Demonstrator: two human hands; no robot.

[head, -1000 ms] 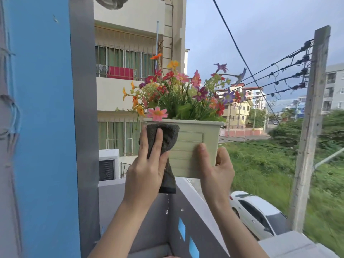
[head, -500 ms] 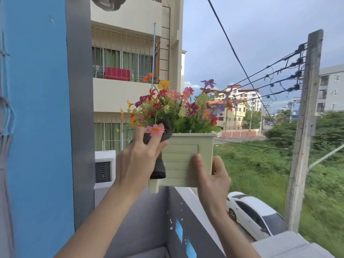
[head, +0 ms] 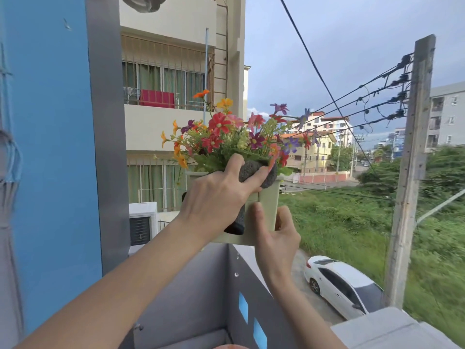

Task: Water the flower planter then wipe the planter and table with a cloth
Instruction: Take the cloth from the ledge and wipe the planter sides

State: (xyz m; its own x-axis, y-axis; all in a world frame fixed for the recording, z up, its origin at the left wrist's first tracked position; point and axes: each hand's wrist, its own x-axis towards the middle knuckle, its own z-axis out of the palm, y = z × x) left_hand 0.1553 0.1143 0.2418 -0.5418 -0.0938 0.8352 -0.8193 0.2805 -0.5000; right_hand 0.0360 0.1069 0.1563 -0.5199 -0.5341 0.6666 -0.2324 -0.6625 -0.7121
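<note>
A pale green planter [head: 268, 205] full of red, orange and purple flowers [head: 234, 136] stands on top of the grey balcony wall [head: 214, 278]. My left hand [head: 216, 200] presses a dark grey cloth [head: 254, 170] against the planter's upper rim, with the cloth's lower end hanging down the front face. My right hand [head: 274, 238] grips the planter's lower right corner, thumb on the front. Most of the planter's front is hidden behind my left hand.
A blue and grey wall [head: 57, 147] rises at the left. Beyond the balcony wall is a drop to a street with a white car [head: 344, 285]. An air-conditioner unit [head: 142, 222] sits behind the planter, and a concrete utility pole [head: 410, 172] with cables stands at the right.
My left hand has carried the cloth from the planter's left front face up and rightwards onto the top rim. My right hand keeps its hold on the lower right corner.
</note>
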